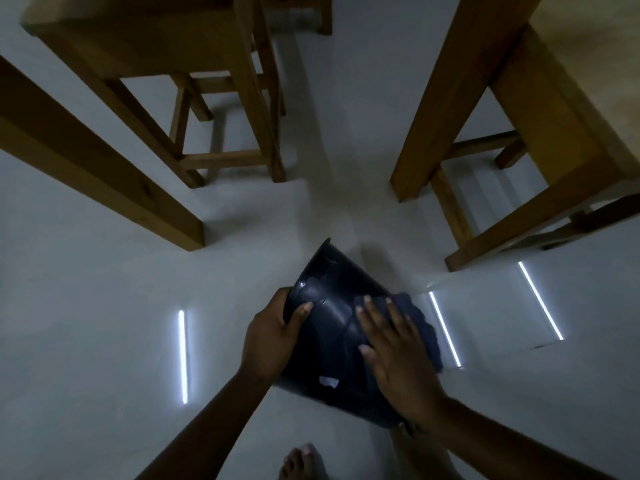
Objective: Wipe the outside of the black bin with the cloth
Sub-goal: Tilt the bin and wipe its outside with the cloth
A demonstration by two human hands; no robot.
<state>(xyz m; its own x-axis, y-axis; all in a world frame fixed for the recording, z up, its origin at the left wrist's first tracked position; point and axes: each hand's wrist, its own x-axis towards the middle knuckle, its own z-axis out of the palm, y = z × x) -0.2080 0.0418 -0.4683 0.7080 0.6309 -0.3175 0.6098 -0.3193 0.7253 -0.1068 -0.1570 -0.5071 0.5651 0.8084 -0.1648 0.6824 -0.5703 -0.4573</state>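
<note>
Head view, looking down. Grey floor [104, 306] with bright strip reflections; wooden table and bench legs [138, 188] stand around, well clear of the work.

Black bin [332, 327] is held off the floor, tilted, its wide rim pointing away toward the upper left and its base near the person's body. A small pale sticker [328, 381] shows on the wall near the base.

Left hand [273, 336] grips the bin's left side, thumb over the wall, fingers wrapped behind: clamped on it, steadying. Right hand [391, 355] lies flat with fingers spread, pressing the dark cloth [420, 327] against the bin's upper right flank; the cloth sticks out past the fingers on the right.

A bare foot [299, 462] shows at the bottom edge.

Progress, as a judgement: wiping is under way on the side facing up. The wall shows glossy streaks, but the dim light does not tell clean from dirty. The hidden underside, the left side under the holding hand, and the base probably remain; the bin will need turning to reach them.
</note>
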